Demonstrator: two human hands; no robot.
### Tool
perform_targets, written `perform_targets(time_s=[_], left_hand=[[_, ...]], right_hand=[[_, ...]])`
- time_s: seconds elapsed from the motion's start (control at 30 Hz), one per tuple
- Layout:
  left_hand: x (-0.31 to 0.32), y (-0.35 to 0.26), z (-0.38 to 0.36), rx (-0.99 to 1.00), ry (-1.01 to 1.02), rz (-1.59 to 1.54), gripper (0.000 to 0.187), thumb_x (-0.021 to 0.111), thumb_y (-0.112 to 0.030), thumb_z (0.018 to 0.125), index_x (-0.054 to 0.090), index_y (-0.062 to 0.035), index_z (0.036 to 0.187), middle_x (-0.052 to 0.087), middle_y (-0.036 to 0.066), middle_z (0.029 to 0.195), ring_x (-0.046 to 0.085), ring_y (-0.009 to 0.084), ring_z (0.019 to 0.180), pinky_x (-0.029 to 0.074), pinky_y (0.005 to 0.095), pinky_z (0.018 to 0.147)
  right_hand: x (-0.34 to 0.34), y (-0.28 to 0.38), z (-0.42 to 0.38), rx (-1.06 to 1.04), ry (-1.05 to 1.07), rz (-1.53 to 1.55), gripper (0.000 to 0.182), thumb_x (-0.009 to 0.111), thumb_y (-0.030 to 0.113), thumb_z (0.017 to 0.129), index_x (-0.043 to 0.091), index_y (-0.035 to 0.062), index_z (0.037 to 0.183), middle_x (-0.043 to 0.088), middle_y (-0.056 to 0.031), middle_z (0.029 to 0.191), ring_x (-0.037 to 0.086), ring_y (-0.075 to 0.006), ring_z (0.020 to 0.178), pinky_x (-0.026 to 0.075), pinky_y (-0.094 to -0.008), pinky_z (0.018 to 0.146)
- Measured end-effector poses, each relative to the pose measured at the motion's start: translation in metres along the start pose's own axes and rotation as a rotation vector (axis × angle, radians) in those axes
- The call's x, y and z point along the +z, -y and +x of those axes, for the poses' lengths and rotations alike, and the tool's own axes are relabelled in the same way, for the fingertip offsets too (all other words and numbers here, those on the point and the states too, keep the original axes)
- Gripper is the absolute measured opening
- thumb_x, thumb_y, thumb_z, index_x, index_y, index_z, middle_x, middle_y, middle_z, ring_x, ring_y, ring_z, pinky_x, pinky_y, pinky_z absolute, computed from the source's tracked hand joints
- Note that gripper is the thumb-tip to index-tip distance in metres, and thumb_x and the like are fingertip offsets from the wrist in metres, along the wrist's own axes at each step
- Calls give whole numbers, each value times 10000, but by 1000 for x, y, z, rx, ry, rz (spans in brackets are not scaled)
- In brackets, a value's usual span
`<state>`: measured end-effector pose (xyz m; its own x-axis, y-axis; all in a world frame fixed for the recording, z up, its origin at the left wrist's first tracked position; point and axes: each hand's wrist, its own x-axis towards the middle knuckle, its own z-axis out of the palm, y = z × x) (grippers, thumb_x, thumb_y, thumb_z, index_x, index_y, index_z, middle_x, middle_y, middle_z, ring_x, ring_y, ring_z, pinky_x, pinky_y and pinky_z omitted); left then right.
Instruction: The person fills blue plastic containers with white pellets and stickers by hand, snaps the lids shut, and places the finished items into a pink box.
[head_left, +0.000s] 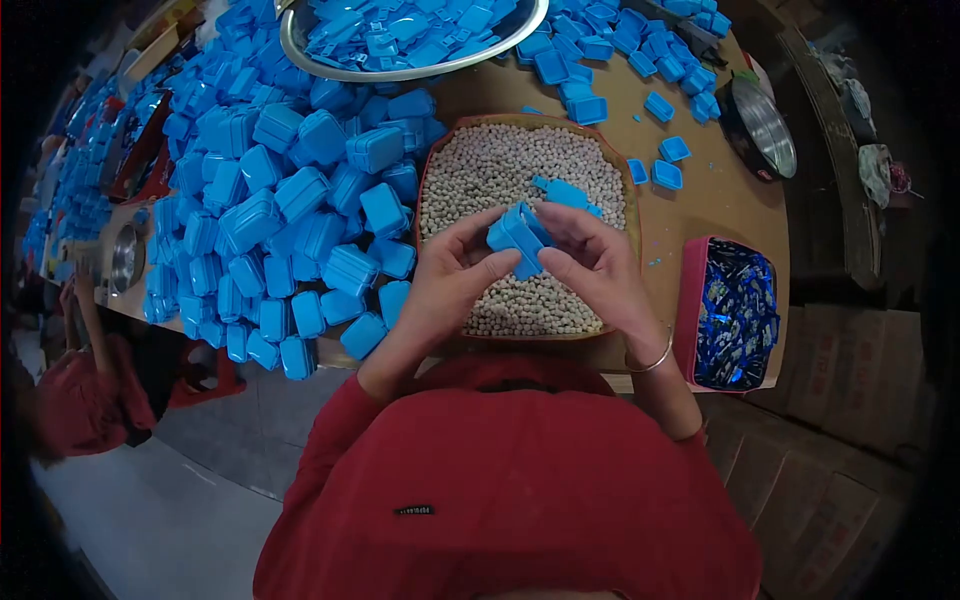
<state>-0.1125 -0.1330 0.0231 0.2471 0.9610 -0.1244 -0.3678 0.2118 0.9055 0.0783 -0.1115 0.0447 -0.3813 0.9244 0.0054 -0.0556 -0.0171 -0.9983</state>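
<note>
Here, in the head view, both forearms reach forward from red sleeves and slant inward, so that the hands meet over the middle of a shallow tray [637,215] filled with small pale beads [500,165]. The left hand [447,275] comes in from the left, its thumb laid along the near side of a blue box [514,238] and its fingers curled behind it. The right hand [607,268], with a bracelet [652,358] at the wrist, mirrors it, thumb pointing inward and fingers bent around the far side. Both hands grip the box between thumbs and fingers, though the fingertips behind it are partly hidden. The box is small, bright blue and smooth, with rounded corners; it is held tilted above the beads, and whether it is fully closed cannot be told. Just beyond the right fingers, a flat blue piece [566,193] with a narrow tab lies on the beads. Similar boxes form a big pile [290,190] left of the tray, on the brown table [720,205].
</note>
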Motion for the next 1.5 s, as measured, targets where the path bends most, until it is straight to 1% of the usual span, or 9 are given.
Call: perform_targets(time_s=[0.4, 0.5, 0.63, 0.87, 0.93, 1.07, 1.13, 1.23, 1.5], left_hand=[[14, -10, -8, 47, 19, 41, 428, 667, -85, 848, 520, 23, 1236, 617, 71, 1081, 589, 133, 995, 487, 282, 872], [17, -11, -11, 95, 34, 39, 435, 663, -83, 851, 510, 22, 1244, 614, 66, 1081, 584, 129, 993, 484, 279, 870], [20, -13, -13, 148, 40, 34, 461, 658, -80, 854, 482, 19, 1269, 590, 66, 1122, 565, 123, 1015, 473, 276, 879], [-13, 14, -11, -188, 85, -54, 361, 599, -128, 900, 491, -20, 1228, 567, 62, 1118, 569, 125, 994, 512, 276, 798], [-22, 36, -4, -236, 68, -100, 262, 545, -148, 932, 506, -40, 1167, 570, 69, 1058, 588, 128, 926, 545, 274, 690], [-19, 35, 3, -259, -35, -89, 261, 531, -133, 934, 509, -54, 1182, 574, 66, 1028, 594, 124, 897, 550, 280, 684], [-14, 32, 6, -230, -105, -41, 279, 523, -127, 936, 504, -67, 1208, 576, 59, 1011, 593, 120, 893, 552, 281, 691], [-11, 33, 8, -206, -66, 31, 314, 535, -130, 932, 507, -87, 1242, 577, 46, 994, 591, 115, 894, 549, 271, 699], [-17, 29, 8, -249, 32, -104, 367, 618, -114, 880, 532, -62, 1233, 588, 34, 1093, 582, 107, 963, 515, 265, 803]], right_hand=[[-6, 18, -20, 27, 73, -92, 435, 613, 167, 901, 509, -48, 1266, 647, -98, 1030, 594, -114, 917, 496, -263, 762], [-1, 25, -23, -39, 64, -225, 453, 631, 183, 883, 512, -41, 1259, 628, -153, 1068, 620, -202, 942, 497, -310, 791], [21, 29, -32, -452, -39, -864, 523, 650, 193, 841, 459, -52, 1262, 493, -233, 1240, 535, -391, 1076, 468, -416, 889], [12, -35, -30, -657, 55, -1241, 543, 654, 73, 760, 460, -59, 1250, 507, -198, 1242, 537, -337, 1106, 491, -395, 879], [10, -41, -28, -561, 100, -1019, 535, 678, 85, 766, 483, -16, 1253, 533, -176, 1221, 540, -331, 1109, 472, -399, 899], [-24, -24, -1, -252, 83, -587, 448, 694, 102, 768, 539, 20, 1181, 567, -159, 1181, 552, -329, 1091, 471, -390, 891], [-62, -54, 28, -487, -101, -1058, 354, 697, 91, 754, 576, 22, 1079, 582, -151, 1136, 570, -334, 1030, 483, -390, 840], [-81, -71, 44, -211, -61, -1232, 253, 680, 45, 712, 589, 31, 947, 592, -151, 1074, 566, -344, 988, 481, -416, 818], [-86, -61, 39, -358, -68, -1119, 249, 679, 29, 704, 590, 23, 937, 588, -114, 1012, 563, -320, 972, 472, -409, 811]])
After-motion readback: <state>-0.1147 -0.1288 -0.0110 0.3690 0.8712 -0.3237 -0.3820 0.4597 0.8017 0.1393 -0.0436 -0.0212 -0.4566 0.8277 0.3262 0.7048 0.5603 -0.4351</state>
